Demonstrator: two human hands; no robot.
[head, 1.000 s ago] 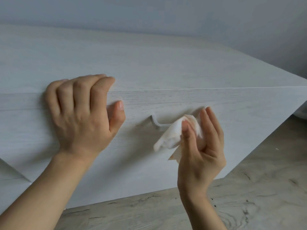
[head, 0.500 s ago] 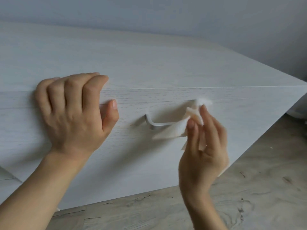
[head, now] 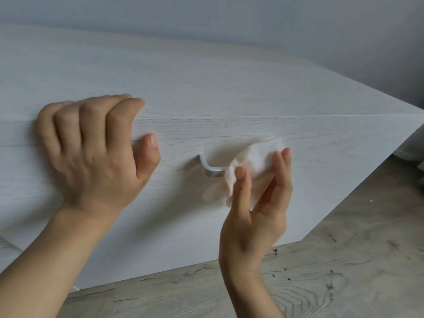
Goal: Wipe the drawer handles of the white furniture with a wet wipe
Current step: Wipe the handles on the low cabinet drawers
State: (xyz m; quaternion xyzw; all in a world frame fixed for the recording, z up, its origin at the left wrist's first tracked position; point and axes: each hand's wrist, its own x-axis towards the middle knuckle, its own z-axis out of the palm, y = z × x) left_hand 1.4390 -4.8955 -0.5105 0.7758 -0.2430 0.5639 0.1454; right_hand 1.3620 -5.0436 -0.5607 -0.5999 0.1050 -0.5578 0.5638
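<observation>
Wet wipe: soft, limp, light, prob. best held bunched; pinched in R hand grip round right end of stiff handle, drawer front near top edge; L hand grips top edge of cabinet.

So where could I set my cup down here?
The top of the white furniture is bare from the left hand back to the wall. The wooden floor right of the right hand is free too. It is crowded at the handle, where that hand holds the wet wipe.
</observation>
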